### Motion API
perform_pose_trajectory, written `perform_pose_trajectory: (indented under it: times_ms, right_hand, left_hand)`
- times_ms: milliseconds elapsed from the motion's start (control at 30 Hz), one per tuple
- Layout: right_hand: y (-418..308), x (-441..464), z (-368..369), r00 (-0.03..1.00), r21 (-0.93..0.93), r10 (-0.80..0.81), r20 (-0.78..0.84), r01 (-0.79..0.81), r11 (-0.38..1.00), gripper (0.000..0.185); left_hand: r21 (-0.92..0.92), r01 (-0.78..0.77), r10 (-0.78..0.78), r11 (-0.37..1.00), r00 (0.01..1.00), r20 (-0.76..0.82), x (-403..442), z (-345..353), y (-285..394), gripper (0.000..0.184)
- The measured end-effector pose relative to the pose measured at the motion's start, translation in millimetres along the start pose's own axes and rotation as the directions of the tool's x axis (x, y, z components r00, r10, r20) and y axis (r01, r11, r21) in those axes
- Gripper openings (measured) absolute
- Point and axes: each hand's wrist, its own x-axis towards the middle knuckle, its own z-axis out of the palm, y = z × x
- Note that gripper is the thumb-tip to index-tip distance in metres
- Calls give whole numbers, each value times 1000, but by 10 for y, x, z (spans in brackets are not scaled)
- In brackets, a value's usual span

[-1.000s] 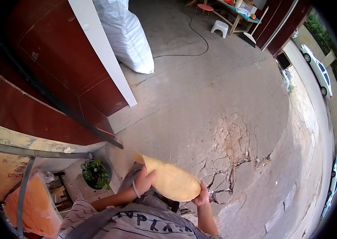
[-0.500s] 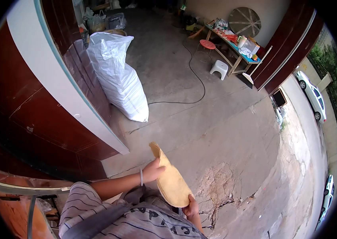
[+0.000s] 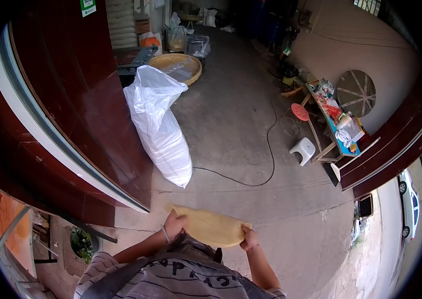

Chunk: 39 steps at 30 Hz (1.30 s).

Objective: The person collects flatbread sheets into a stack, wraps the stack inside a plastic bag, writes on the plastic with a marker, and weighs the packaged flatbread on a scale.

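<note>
A thin yellowish-tan sheet [image 3: 213, 226], folded over with a rounded edge like a large flatbread, is held in front of my body. I cannot tell what it is made of. My left hand [image 3: 174, 225] grips its left end, with the thumb on the near face. At the other end, my right hand [image 3: 250, 238] pinches the right edge. The sheet stretches roughly level between both hands, above the concrete floor. The fingers behind it are mostly hidden.
A tall white woven sack [image 3: 163, 134] stands ahead by the dark red door [image 3: 66, 99]. Behind it is a round wicker tray [image 3: 193, 74]. A black cable [image 3: 251, 184] crosses the floor. On the right are a white stool [image 3: 303, 149], a red stool [image 3: 300, 112] and a cluttered table [image 3: 333, 112].
The sheet has turned from a steep slant to nearly level, and my right hand has risen with it. My view has swung right to left, showing more of the doorway's inside.
</note>
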Motion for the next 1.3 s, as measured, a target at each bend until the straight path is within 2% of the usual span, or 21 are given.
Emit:
perform_pose_trajectory:
  times_ms: [67, 167, 200, 300, 333, 433, 533, 600, 700, 733, 767, 867, 900, 967, 1000, 1067, 1133, 1167, 1267, 1300]
  right_hand:
    - [-499, 381, 351, 994, -127, -75, 81, 85, 988, 34]
    - [-959, 684, 1049, 993, -232, -111, 50, 120, 965, 30]
    - [-1005, 826, 1132, 981, -287, -126, 144, 164, 944, 28]
    - [-1057, 882, 1461, 980, -265, -185, 74, 198, 944, 26]
    - [-1038, 1002, 1395, 970, -276, -207, 126, 235, 932, 24]
    - [-1098, 1167, 1211, 978, -181, -112, 178, 145, 973, 23]
    - [-1282, 1242, 1132, 969, -124, 117, 218, -92, 988, 24]
    - [-1418, 1276, 1145, 944, -375, 11, 331, 121, 919, 25]
    - [-1640, 1650, 841, 890, -498, 77, 449, 178, 849, 30]
    - [-1710, 1900, 779, 877, -367, 192, 440, -19, 930, 32]
    - [-1773, 2093, 792, 842, -223, 310, 441, -232, 947, 33]
    - [-2009, 1924, 1262, 853, -503, 391, 346, -183, 845, 29]
    - [-2036, 1877, 1406, 850, -597, 387, 357, -111, 794, 28]
    - [-2038, 1771, 1542, 855, -738, 365, 368, 30, 674, 27]
    - [-1967, 1739, 1607, 846, -750, 394, 359, 11, 661, 25]
    - [-1833, 1623, 1661, 833, -770, 443, 331, -33, 637, 22]
    - [-1687, 1614, 1639, 798, -837, 524, 299, -44, 546, 17]
    - [-1648, 1618, 1622, 782, -867, 557, 281, -41, 496, 14]
    - [-1583, 1459, 1659, 770, -881, 569, 290, -17, 473, 12]
    - [-1591, 1457, 1675, 763, -883, 579, 288, -22, 469, 12]
  left_hand:
    - [-129, -33, 15, 991, 990, -138, 110, 15, 201, 20]
    - [-331, -99, -14, 938, 946, -324, 371, -26, 436, 20]
    - [-349, -95, -54, 932, 918, -393, 442, -90, 442, 21]
    - [-427, -118, -161, 897, 811, -563, 922, -274, 459, 22]
    - [-427, -77, -126, 901, 896, -427, 978, -356, 537, 29]
    - [-251, -126, 3, 960, 898, -440, 1145, -263, 867, 34]
    - [-197, -157, 52, 968, 890, -453, 1280, 60, 1182, 33]
    - [-171, -193, 87, 966, 869, -488, 1382, 240, 1286, 34]
    - [-210, -239, 77, 948, 812, -579, 1336, 496, 1147, 36]
    - [-251, -266, 60, 931, 787, -614, 1266, 584, 1119, 37]
    - [-282, -296, 46, 913, 758, -650, 1182, 661, 1101, 38]
    - [-374, -394, -70, 840, 604, -794, 968, 861, 515, 39]
    - [-398, -422, -115, 814, 555, -824, 908, 934, 279, 38]
    - [-464, -488, -164, 739, 538, -827, 696, 1154, -31, 39]
    - [-490, -515, -184, 703, 534, -825, 605, 1242, -134, 39]
    - [-504, -585, -286, 635, 428, -857, 461, 1431, -297, 34]
    - [-485, -677, -381, 553, 312, -870, 348, 1588, -369, 25]
    - [-470, -695, -398, 544, 279, -874, 263, 1644, -363, 23]
    - [-407, -733, -401, 546, 198, -895, 102, 1757, -328, 21]
    - [-394, -736, -377, 550, 202, -904, 81, 1781, -312, 22]
